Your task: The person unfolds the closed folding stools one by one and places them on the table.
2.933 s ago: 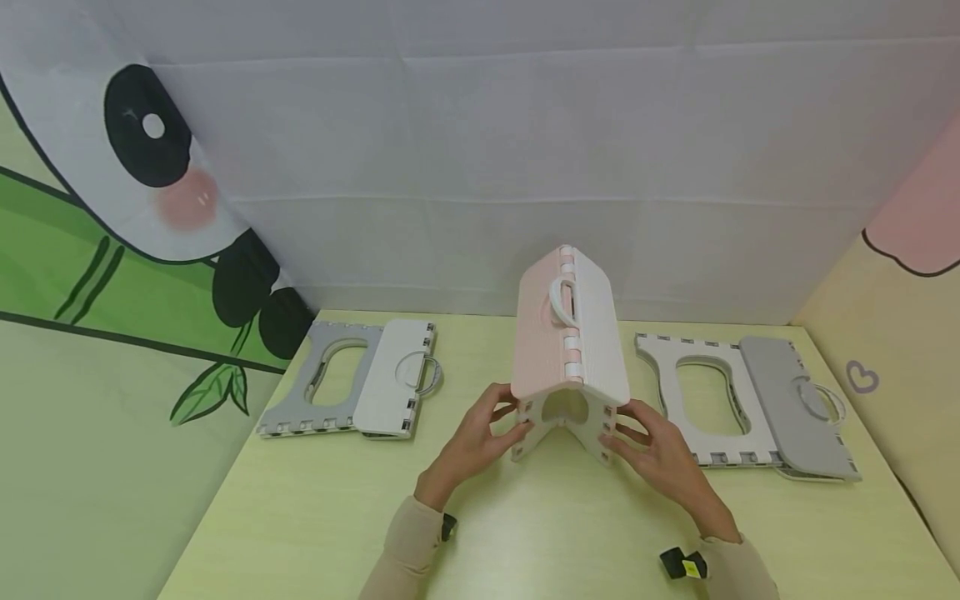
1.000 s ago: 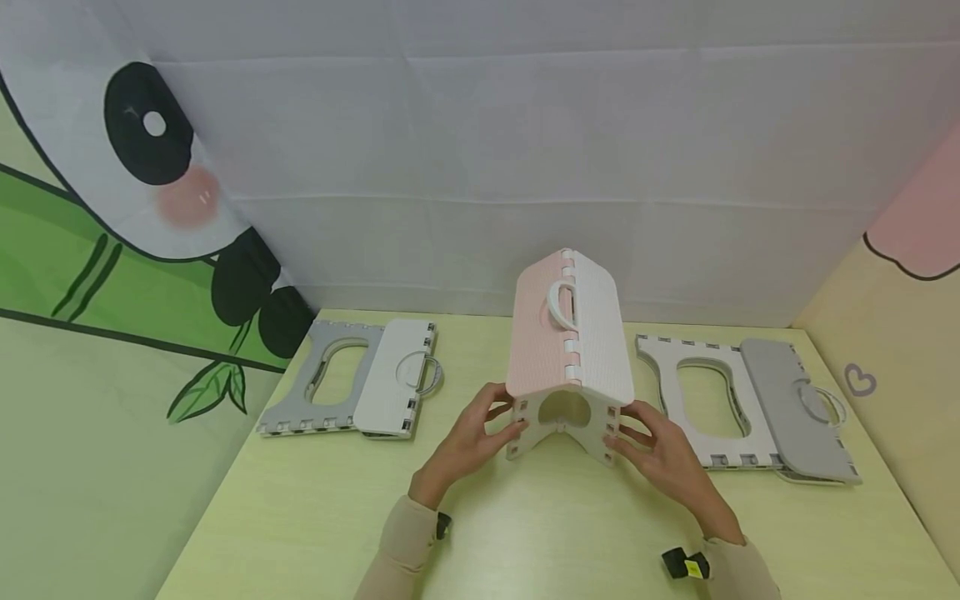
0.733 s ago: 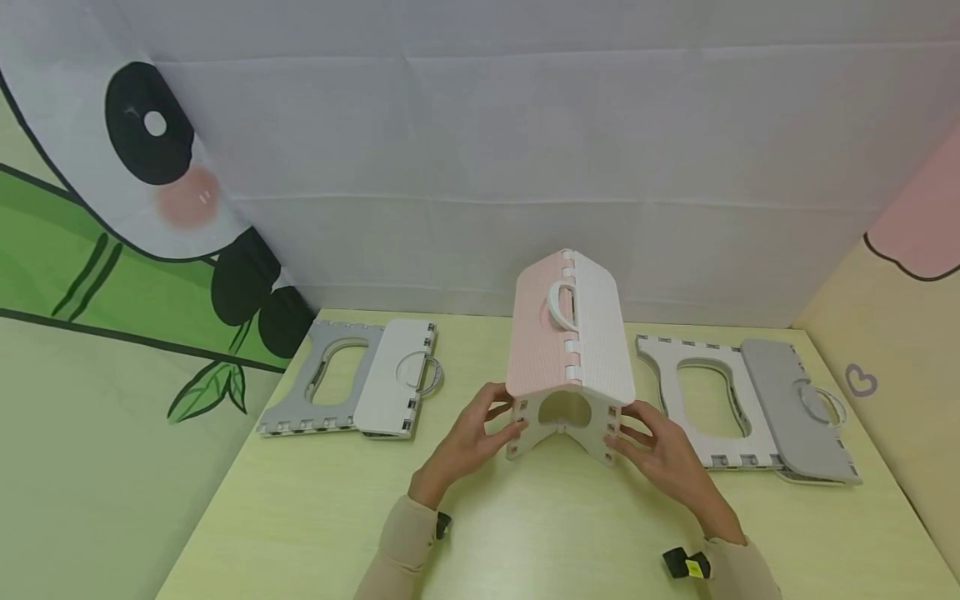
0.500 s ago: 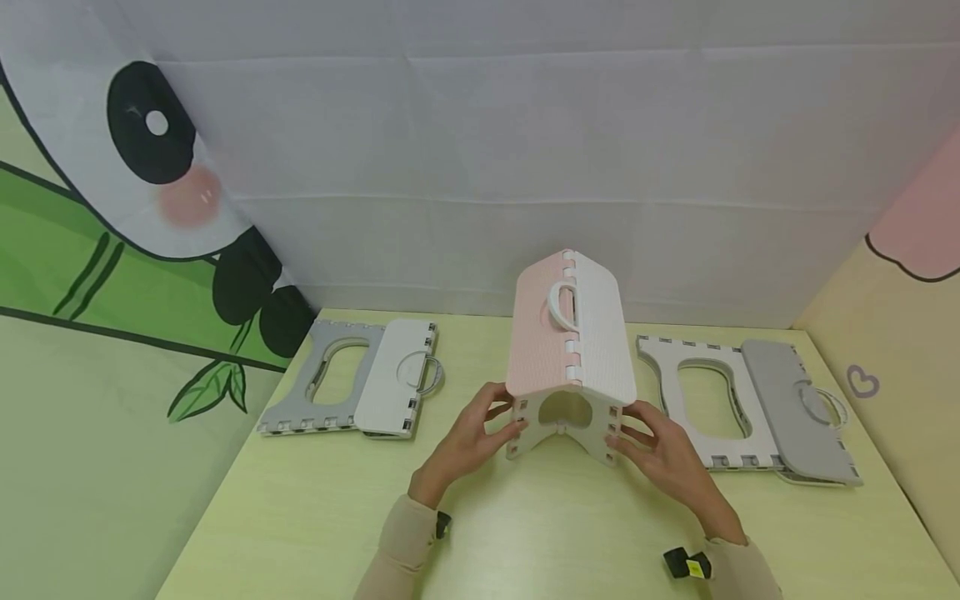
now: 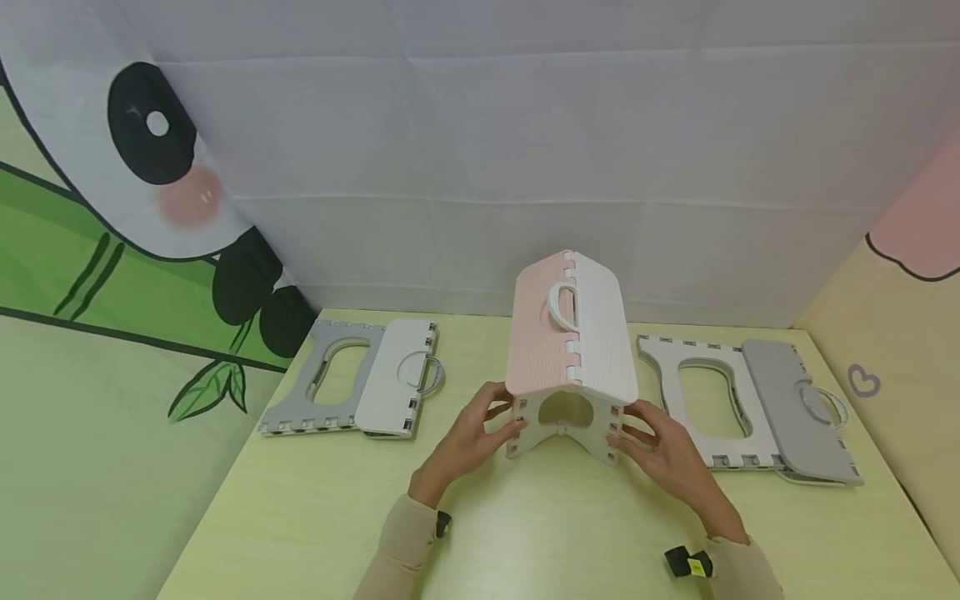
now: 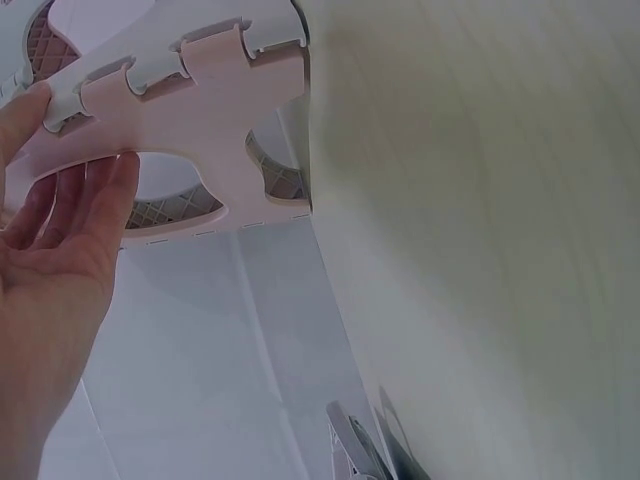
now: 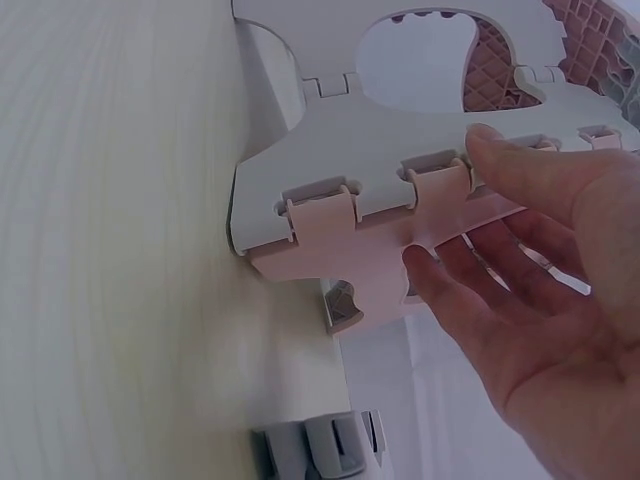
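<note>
A pink-and-white folding step stool [image 5: 538,337] stands partly folded at the middle of the table, its top peaked like a roof with a white carry handle [image 5: 555,307] at the ridge. My left hand [image 5: 467,437] grips the left leg panel, thumb on the near edge and fingers behind, as the left wrist view confirms on the pink side panel [image 6: 235,170]. On the opposite side, my right hand [image 5: 666,457] holds the right leg panel, the thumb on its white part [image 7: 330,145] and the fingertips against the pink side.
A grey-and-white folding stool [image 5: 397,379] lies flat to the left on the pale yellow table [image 5: 525,542]. Another, white with a grey top [image 5: 787,400], lies flat to the right. A grey-white cloth backdrop [image 5: 450,167] rises just behind the table.
The pink-and-white stool's two top panels have spread slightly wider, with both hands keeping their hold on its sides. The flat stools have stayed put.
</note>
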Demonstrator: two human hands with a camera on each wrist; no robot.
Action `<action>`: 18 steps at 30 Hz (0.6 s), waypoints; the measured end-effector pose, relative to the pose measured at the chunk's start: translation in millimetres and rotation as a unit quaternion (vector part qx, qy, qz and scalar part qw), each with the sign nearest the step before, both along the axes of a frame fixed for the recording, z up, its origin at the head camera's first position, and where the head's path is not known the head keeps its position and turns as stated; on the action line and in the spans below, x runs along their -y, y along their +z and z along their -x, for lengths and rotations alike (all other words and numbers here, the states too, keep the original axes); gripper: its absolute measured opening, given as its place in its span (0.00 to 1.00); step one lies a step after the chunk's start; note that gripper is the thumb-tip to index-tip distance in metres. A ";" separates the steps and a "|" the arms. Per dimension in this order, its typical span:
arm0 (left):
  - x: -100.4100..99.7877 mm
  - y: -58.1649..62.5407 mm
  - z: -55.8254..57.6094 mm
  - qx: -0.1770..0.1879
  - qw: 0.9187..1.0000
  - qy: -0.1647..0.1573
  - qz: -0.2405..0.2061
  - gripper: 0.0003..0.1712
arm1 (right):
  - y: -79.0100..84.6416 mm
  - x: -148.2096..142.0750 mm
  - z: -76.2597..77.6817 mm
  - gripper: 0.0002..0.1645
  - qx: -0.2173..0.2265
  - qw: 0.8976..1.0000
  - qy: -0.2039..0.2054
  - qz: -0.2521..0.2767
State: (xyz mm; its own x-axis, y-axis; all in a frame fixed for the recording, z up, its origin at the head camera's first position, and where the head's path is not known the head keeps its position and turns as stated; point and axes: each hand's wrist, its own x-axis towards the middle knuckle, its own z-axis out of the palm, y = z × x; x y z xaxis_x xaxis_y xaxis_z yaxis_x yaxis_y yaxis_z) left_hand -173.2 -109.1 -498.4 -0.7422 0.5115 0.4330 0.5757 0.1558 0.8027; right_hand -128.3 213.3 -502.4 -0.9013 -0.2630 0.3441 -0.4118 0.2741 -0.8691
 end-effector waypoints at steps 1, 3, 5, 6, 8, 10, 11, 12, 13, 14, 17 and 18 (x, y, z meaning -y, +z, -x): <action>0.1 -0.2 0.2 0.001 1.000 0.000 0.000 0.30 | -0.5 -0.4 0.2 0.30 0.001 1.000 0.000 0.000; 0.2 -0.7 0.5 0.003 1.000 -0.001 -0.001 0.30 | -1.3 -1.2 0.6 0.31 0.004 1.000 0.000 -0.001; 0.2 -1.2 0.6 0.005 1.000 0.000 -0.002 0.30 | -1.9 -1.8 1.0 0.31 0.006 1.000 0.001 -0.003; 0.0 -1.4 0.8 0.005 1.000 0.000 -0.002 0.30 | -1.8 -2.0 1.0 0.31 0.006 1.000 0.001 -0.005; -0.2 -1.5 1.0 0.005 1.000 0.000 -0.003 0.30 | -1.3 -2.1 0.9 0.31 0.005 1.000 0.001 -0.013; -0.5 -1.4 1.0 0.005 1.000 0.001 -0.004 0.30 | 0.0 -2.0 0.7 0.30 0.003 1.000 0.001 -0.022; -0.6 -1.3 1.1 0.007 1.000 0.001 -0.006 0.31 | 0.6 -1.9 0.6 0.30 0.003 1.000 0.001 -0.027; -0.8 -1.2 1.2 0.008 1.000 -0.001 -0.008 0.31 | 1.3 -1.7 0.5 0.29 0.003 0.999 -0.001 -0.033; -0.9 -1.0 1.2 0.009 1.000 -0.002 -0.011 0.31 | 1.8 -1.6 0.4 0.29 0.004 0.999 -0.002 -0.038; -1.2 -0.8 1.1 0.010 1.000 -0.003 -0.013 0.32 | 2.3 -1.6 0.4 0.29 0.005 0.999 -0.003 -0.041; -1.9 -0.4 0.8 0.012 1.000 -0.006 -0.015 0.33 | 2.9 -1.5 0.0 0.29 0.008 0.999 -0.006 -0.049; -2.0 -0.3 0.7 0.012 1.000 -0.007 -0.014 0.33 | 2.8 -1.5 0.0 0.29 0.008 0.999 -0.007 -0.050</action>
